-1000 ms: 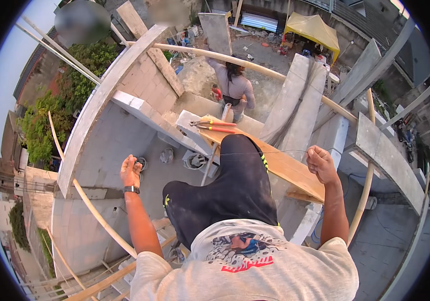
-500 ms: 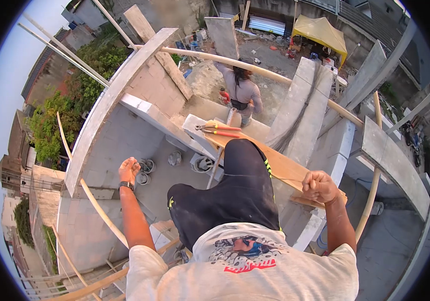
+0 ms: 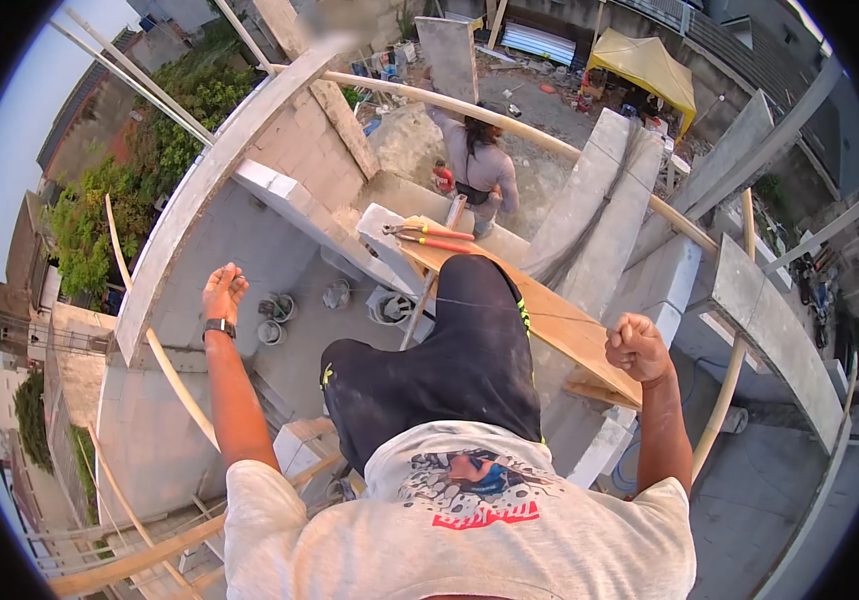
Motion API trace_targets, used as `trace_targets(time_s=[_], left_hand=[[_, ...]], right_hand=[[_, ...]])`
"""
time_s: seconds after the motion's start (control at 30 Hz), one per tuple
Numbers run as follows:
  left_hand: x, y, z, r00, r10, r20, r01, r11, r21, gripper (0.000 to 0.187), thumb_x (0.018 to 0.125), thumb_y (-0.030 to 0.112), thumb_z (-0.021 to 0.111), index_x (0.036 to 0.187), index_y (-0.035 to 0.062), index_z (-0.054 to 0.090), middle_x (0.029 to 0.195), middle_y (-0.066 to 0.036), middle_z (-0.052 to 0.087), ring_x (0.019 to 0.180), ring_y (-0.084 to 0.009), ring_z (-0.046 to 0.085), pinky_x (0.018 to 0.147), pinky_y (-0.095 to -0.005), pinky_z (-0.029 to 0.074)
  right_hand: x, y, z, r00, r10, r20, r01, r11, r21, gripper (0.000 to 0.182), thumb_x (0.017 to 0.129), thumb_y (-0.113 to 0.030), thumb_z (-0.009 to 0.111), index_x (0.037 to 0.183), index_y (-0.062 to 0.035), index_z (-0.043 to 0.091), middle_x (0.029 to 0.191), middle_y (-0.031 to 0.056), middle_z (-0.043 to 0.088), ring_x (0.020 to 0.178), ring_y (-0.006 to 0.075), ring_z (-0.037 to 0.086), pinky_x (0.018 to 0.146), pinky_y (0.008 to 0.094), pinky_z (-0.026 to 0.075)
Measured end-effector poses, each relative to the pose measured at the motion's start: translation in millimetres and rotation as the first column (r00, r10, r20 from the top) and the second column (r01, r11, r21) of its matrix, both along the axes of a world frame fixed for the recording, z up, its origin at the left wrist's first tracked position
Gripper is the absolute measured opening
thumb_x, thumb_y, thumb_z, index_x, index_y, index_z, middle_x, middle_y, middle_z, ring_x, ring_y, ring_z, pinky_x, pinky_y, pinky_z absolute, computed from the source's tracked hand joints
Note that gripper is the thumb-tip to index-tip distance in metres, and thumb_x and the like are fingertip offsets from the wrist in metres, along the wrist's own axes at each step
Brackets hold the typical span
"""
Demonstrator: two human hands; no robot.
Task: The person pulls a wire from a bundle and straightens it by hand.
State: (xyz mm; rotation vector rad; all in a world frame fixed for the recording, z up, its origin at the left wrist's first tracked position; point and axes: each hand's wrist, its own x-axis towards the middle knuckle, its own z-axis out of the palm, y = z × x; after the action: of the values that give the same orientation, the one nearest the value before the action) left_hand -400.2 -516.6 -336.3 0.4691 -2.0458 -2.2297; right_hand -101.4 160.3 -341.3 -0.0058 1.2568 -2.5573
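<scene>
A thin wire (image 3: 489,302) stretches over my knee and the plank between my two raised hands. My right hand (image 3: 637,347) is closed in a fist on its right end. At the left, my left hand (image 3: 223,294) is raised with its fingers pinched together, seemingly on the other end, which is very faint there. Pincers (image 3: 431,238) with red-orange handles lie on the wooden plank (image 3: 569,335) beyond my knee, out of reach of both fists' grip and untouched.
A bundle of thin wires (image 3: 604,205) lies along a concrete slab (image 3: 574,190). Buckets (image 3: 271,332) stand on the floor far below. Another person (image 3: 484,165) stands lower down, beside an upright board (image 3: 449,60). Bent poles (image 3: 539,137) and curved boards (image 3: 774,320) surround me.
My hands have moved apart, the left one outward and up, the right one slightly up. The wire between them shows more clearly. The whole view has shifted a little.
</scene>
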Motion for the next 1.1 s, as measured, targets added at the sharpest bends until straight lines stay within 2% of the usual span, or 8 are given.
trace_targets(time_s=[0.17, 0.23, 0.33, 0.57, 0.67, 0.87, 0.93, 1.1], left_hand=[[11.8, 6.7, 10.2, 0.982, -0.19, 0.012, 0.184, 0.962, 0.2, 0.015, 0.089, 0.019, 0.071, 0.097, 0.0118, 0.06, 0.091, -0.001, 0.066, 0.075, -0.0107, 0.066, 0.072, -0.0276, 0.059], [8.4, 2.1, 8.7, 0.98, -0.18, -0.081, 0.194, 0.954, 0.227, 0.013, 0.09, 0.019, 0.07, 0.097, 0.0115, 0.061, 0.091, -0.001, 0.067, 0.079, -0.0099, 0.067, 0.074, -0.0279, 0.059], [-1.5, -3.6, 1.7, 0.99, -0.06, -0.129, 0.083, 0.98, 0.178, 0.013, 0.09, 0.017, 0.069, 0.099, 0.0103, 0.062, 0.093, -0.003, 0.068, 0.078, -0.0108, 0.067, 0.073, -0.0275, 0.059], [-3.4, -15.7, 8.9, 1.0, 0.007, -0.028, -0.01, 0.994, -0.113, 0.018, 0.089, 0.02, 0.072, 0.097, 0.0073, 0.063, 0.088, -0.004, 0.068, 0.072, -0.0113, 0.066, 0.069, -0.0265, 0.058], [5.9, -5.7, 16.9, 0.99, -0.141, 0.015, 0.142, 0.989, -0.052, 0.018, 0.089, 0.021, 0.072, 0.096, 0.0077, 0.063, 0.087, -0.003, 0.068, 0.07, -0.0097, 0.065, 0.068, -0.0262, 0.058], [0.6, -10.7, 17.4, 0.993, -0.066, -0.103, 0.074, 0.994, 0.078, 0.016, 0.087, 0.021, 0.075, 0.091, 0.0108, 0.063, 0.085, -0.001, 0.068, 0.069, -0.0084, 0.066, 0.07, -0.0259, 0.059], [-1.6, -14.0, 17.9, 0.993, 0.03, -0.117, -0.022, 0.997, 0.071, 0.016, 0.086, 0.02, 0.075, 0.091, 0.0108, 0.063, 0.085, -0.001, 0.069, 0.069, -0.0086, 0.066, 0.07, -0.026, 0.059], [-3.6, -25.8, -1.3, 0.997, 0.074, -0.025, -0.076, 0.992, -0.104, 0.018, 0.085, 0.018, 0.076, 0.091, 0.0109, 0.062, 0.086, -0.003, 0.069, 0.072, -0.0089, 0.067, 0.07, -0.026, 0.059]], right_hand=[[-14.1, 14.9, -6.9, 0.902, -0.415, 0.115, 0.393, 0.903, 0.176, 0.028, 0.096, -0.026, 0.061, 0.087, 0.0001, 0.063, 0.064, -0.0018, 0.051, 0.05, 0.0093, 0.039, 0.046, 0.0255, 0.032], [-17.6, 7.7, -7.8, 0.92, -0.25, -0.303, 0.343, 0.135, 0.929, 0.028, 0.095, -0.025, 0.062, 0.085, 0.0015, 0.065, 0.063, 0.0002, 0.051, 0.055, 0.0125, 0.045, 0.051, 0.0299, 0.038], [-14.9, -1.0, -3.0, 0.995, 0.017, -0.096, 0.095, 0.051, 0.994, 0.025, 0.093, -0.023, 0.064, 0.085, 0.0004, 0.067, 0.062, 0.0015, 0.051, 0.062, 0.0129, 0.047, 0.058, 0.0321, 0.041], [-9.7, 39.7, 46.4, 0.878, 0.416, 0.236, -0.477, 0.798, 0.368, 0.029, 0.095, -0.024, 0.063, 0.084, 0.0017, 0.069, 0.061, -0.0002, 0.052, 0.049, 0.0085, 0.04, 0.045, 0.0269, 0.031], [-16.1, 48.9, 30.9, 0.981, -0.191, -0.027, 0.193, 0.976, 0.099, 0.03, 0.095, -0.025, 0.063, 0.084, 0.0019, 0.069, 0.061, -0.0016, 0.053, 0.045, 0.0061, 0.037, 0.042, 0.025, 0.026], [-12.1, 33.5, -20.3, 0.956, 0.046, -0.291, 0.29, 0.035, 0.956, 0.028, 0.095, -0.023, 0.063, 0.081, 0.0009, 0.066, 0.062, -0.0015, 0.054, 0.046, 0.0061, 0.035, 0.042, 0.0255, 0.025], [-6.0, 6.9, 21.3, 0.893, 0.321, 0.316, -0.424, 0.365, 0.829, 0.029, 0.095, -0.023, 0.063, 0.08, 0.0016, 0.065, 0.064, 0.0009, 0.055, 0.049, 0.0064, 0.036, 0.042, 0.0257, 0.026], [7.7, 20.7, 15.7, 0.973, 0.221, -0.062, -0.213, 0.97, 0.116, 0.026, 0.095, -0.025, 0.063, 0.084, -0.0021, 0.064, 0.063, -0.0027, 0.053, 0.051, 0.005, 0.036, 0.042, 0.0231, 0.025]])
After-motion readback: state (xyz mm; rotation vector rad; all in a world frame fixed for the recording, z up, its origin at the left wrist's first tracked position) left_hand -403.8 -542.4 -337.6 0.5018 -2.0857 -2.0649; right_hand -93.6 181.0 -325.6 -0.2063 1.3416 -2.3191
